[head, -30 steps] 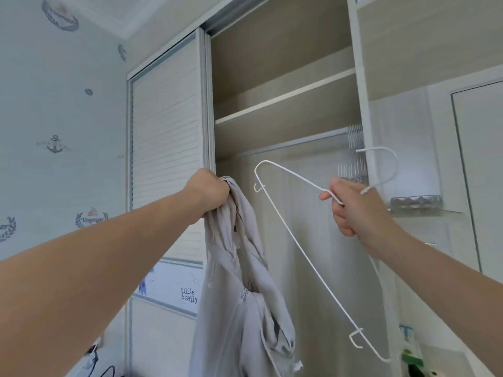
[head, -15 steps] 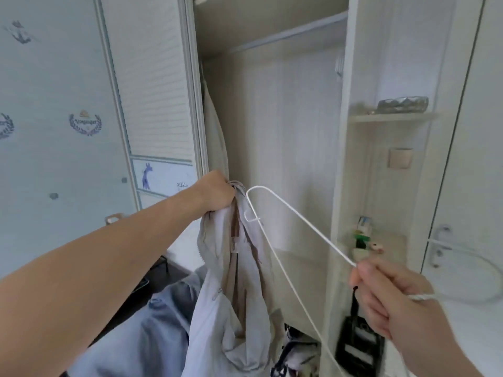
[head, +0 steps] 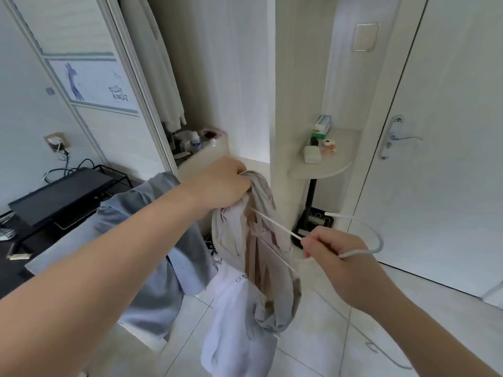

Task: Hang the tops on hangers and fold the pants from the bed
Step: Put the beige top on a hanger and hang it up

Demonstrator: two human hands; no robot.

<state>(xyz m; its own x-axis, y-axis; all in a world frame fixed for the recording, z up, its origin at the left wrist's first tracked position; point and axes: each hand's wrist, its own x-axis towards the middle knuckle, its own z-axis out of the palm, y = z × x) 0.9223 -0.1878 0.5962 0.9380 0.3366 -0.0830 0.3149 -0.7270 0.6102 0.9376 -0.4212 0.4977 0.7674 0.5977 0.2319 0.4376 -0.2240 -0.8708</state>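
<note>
Gripping the bunched collar of a beige top (head: 261,240) at frame centre, the left hand (head: 220,183) is holding it up while the right hand (head: 334,248), lower right, is pinching the neck of a white wire hanger (head: 275,227) — one arm of it is reaching into the fabric. Grey clothing (head: 163,254) is lying draped below the left forearm, and a small shelf (head: 332,164) — crowded with little items — is jutting out just behind the hands, beside the white door (head: 449,131) at right.

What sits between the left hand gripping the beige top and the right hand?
In the head view, the white wire hanger spans it, running from the right hand into the beige top below the left hand.
</note>
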